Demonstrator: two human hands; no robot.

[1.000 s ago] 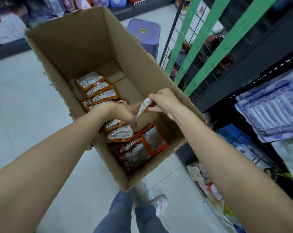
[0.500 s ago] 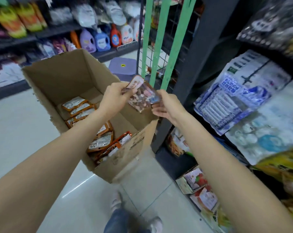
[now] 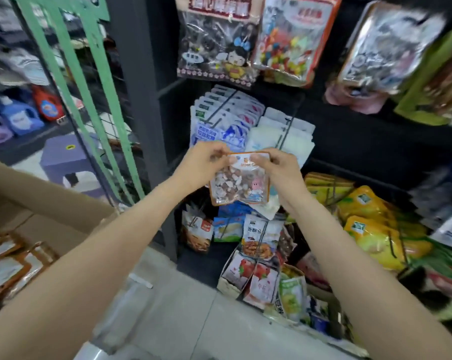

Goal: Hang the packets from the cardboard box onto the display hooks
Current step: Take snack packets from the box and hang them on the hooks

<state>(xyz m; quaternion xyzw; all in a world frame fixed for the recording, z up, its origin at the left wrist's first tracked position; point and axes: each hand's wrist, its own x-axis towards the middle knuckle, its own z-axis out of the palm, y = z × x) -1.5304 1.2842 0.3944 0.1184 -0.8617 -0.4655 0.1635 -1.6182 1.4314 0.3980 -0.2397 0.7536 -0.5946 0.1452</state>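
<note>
A packet with an orange border and a clear window is held upright in front of the display hooks. Its top edge is pinched at the left corner by the left hand and at the right corner by the right hand, fingers curled on both. The packet is held level with the row of white and blue bags hung on the hooks, just below them in the view; whether it touches a hook cannot be told. The box is seen at the left edge, with more orange packets lying in it. Yellow bags are hung to the right, and a purple stool is seen on the floor behind the green frame.
</note>
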